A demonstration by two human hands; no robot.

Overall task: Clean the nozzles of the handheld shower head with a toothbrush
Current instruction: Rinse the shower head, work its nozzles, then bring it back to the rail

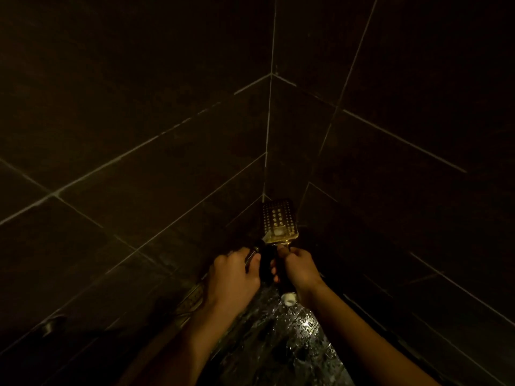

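the biggest thing around us was the dark tiled wall [139, 121], two sides of it meeting in a corner with pale grout lines, and the light was very weak. low at the left a narrow metal drain channel [192, 298] ran along the floor, and under the person's forearms a wet, shiny surface [278, 344] with drops on it caught the light; i could not tell what it was. the shower head [278, 218] was held low in front of the corner, near the tiles, with its square face and rows of nozzles turned up toward the person, i think so that the holes could be seen and reached. the left hand [234, 277] had its fingers curled round the ribbed hose [252, 253] just where it joins the dark handle, probably to stop the head from twisting. the right hand [299, 267] was closed on the shower head at its neck, the thumb close under the face. just below this hand a small white piece [288, 298] showed. it might have been the end of the toothbrush, but it was too dark to say. no bristles touched the nozzles, so the scrubbing seemed not yet begun.
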